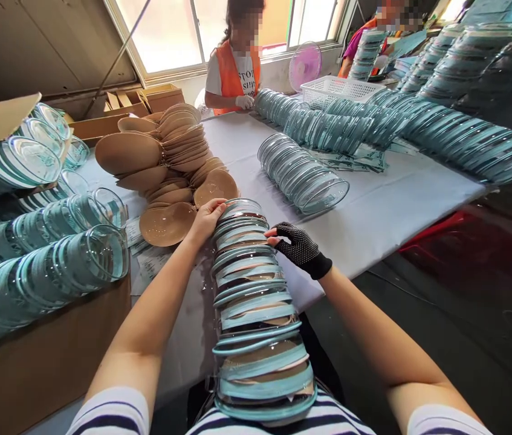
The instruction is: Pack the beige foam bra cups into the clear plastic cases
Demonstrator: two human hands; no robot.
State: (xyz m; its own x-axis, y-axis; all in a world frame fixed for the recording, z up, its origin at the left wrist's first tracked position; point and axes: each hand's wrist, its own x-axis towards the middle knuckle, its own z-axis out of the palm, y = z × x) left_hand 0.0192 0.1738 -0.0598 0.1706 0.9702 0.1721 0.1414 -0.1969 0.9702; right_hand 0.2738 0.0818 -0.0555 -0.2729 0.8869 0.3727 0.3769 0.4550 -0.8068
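Note:
A long row of transparent round plastic cases (256,314) with light blue rims runs from my striped shirt out across the table edge. Tan pieces show inside several of them. My left hand (210,219), bare, is closed on the left side of the row's far end. On the opposite side, my right hand (298,244) wears a black dotted fingerless glove, its bent thumb and fingers gripping the case edges. Just beyond my left hand lies a heap of tan moulded cups (169,175), glossy on the nearest one.
More rows of cases fill a cardboard box (78,338) at left. Another row of cases (303,175) lies ahead on the white table (373,223). Across it sits a person in an orange vest (233,72), near a white basket (337,90) and a pink fan (304,66).

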